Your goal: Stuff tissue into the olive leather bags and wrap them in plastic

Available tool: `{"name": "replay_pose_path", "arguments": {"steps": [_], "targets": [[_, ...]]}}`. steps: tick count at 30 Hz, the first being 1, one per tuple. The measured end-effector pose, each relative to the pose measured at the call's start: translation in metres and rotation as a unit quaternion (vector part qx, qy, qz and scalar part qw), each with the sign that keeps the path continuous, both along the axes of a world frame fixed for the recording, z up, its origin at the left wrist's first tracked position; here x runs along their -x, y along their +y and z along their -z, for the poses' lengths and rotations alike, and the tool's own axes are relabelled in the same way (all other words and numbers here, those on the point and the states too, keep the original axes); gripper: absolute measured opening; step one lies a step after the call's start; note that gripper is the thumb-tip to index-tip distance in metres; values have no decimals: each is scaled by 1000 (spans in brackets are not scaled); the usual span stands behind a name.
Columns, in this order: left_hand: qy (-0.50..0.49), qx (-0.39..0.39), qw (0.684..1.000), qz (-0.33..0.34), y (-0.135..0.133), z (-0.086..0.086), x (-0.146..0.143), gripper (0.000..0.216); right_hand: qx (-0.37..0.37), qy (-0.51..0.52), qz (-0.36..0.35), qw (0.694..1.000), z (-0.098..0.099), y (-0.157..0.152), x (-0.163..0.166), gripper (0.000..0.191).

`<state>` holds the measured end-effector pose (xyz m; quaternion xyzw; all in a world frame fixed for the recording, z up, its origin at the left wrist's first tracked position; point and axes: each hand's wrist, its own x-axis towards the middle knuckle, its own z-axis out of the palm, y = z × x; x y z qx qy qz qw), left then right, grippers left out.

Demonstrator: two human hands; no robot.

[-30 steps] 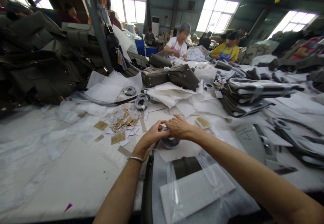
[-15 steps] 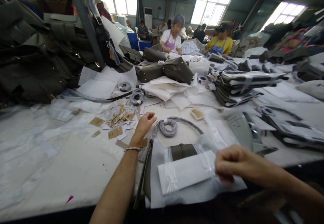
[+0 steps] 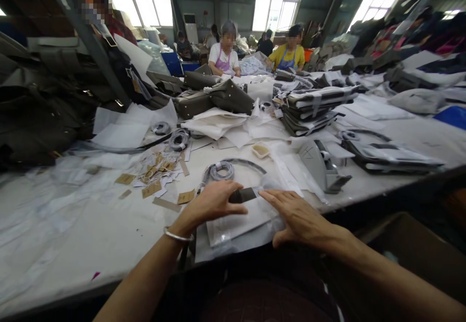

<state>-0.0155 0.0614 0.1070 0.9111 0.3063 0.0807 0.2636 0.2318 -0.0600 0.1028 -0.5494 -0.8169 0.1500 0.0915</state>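
Note:
A dark olive bag [image 3: 243, 195] lies flat at the table's front edge, with white wrapping paper [image 3: 238, 222] taped over it. My left hand [image 3: 214, 202], a bangle on its wrist, rests at the left side of this bundle, thumb and fingers spread. On the right side, my right hand [image 3: 293, 215] is at the paper with its fingers stretched out and thumb apart. Neither hand is closed round anything. Just behind the bag lies a wrapped strap coil [image 3: 222, 170], with a dark wrapped handle curving to its right.
Tan paper tags [image 3: 151, 189] lie heaped to the left. A grey tape dispenser [image 3: 313, 161] stands at the right, near a small dish [image 3: 261, 150]. Stacked wrapped bags [image 3: 313, 108] and loose dark bags [image 3: 231, 96] are farther back. Two people work across the table.
My left hand has come back from beyond the bag onto its left side. My right hand has opened from a curled shape and lies at the right side. The view has turned right.

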Motion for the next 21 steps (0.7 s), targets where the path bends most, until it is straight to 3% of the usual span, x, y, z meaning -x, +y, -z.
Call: {"name": "replay_pose_path", "arguments": {"steps": [2, 5, 9, 13, 15, 21], "targets": [[44, -48, 998, 16, -32, 1, -12, 68, 50, -5, -18, 999, 5, 14, -2, 116], [32, -118, 992, -30, -70, 11, -29, 72, 70, -18, -30, 997, 10, 23, -5, 121], [-35, -191, 980, 39, -105, 29, -44, 51, 38, -49, -24, 998, 12, 20, -4, 104], [-75, -301, 950, 30, -121, 56, -52, 18, -10, -70, 10, 997, 14, 9, 3, 88], [-73, -330, 941, 18, -124, 66, -52, 16, -38, -62, 31, 997, 17, 1, 5, 85], [-32, -305, 952, 25, -127, 61, -44, 19, -86, 12, -11, 996, 31, -10, -6, 68]]}}
